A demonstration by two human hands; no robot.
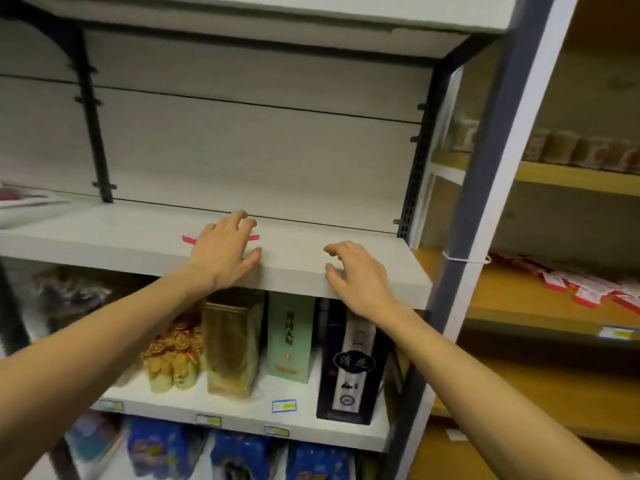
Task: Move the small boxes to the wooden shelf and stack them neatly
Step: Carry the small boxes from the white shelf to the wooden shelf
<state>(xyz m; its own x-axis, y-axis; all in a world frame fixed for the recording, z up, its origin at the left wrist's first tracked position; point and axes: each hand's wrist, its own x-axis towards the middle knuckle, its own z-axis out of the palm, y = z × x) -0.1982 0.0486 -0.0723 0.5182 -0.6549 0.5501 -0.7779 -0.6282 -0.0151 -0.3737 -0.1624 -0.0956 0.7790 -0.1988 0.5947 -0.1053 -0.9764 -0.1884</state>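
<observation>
Shop shelving fills the view: a white metal rack on the left and centre, and a wooden shelf (540, 299) unit off to the right behind a grey-and-white upright post (491, 188). On the rack, the white shelf board (121, 240) at chest level carries only a strip of red tape (188, 239), partly covered by the left hand (223, 252). That hand lies palm down on the board with its fingers spread and lightly bent, grasping nothing. The right hand (360, 278) rests at the board's front edge, its fingers loosely curved over the lip and its thumb on the front face; it holds nothing either. Both forearms reach in from the bottom corners.

Below the board stand 3 upright cartons side by side: a gold box (232, 344), a pale green box (291, 337) with printed characters, and a dark navy box (349, 362) partly behind the right wrist. Left of them sits a cluster of gold-wrapped packets (173, 358). Price tags (284, 406) line that shelf's edge, and blue bags (242, 452) crowd the level underneath.

As for the small boxes named in the task, I cannot tell which items they are. On the wooden shelf a scatter of small red-and-white packs (585, 289) lies flat, well apart from both hands, and a row of blurred paper cups (568, 147) stands on the level above.
</observation>
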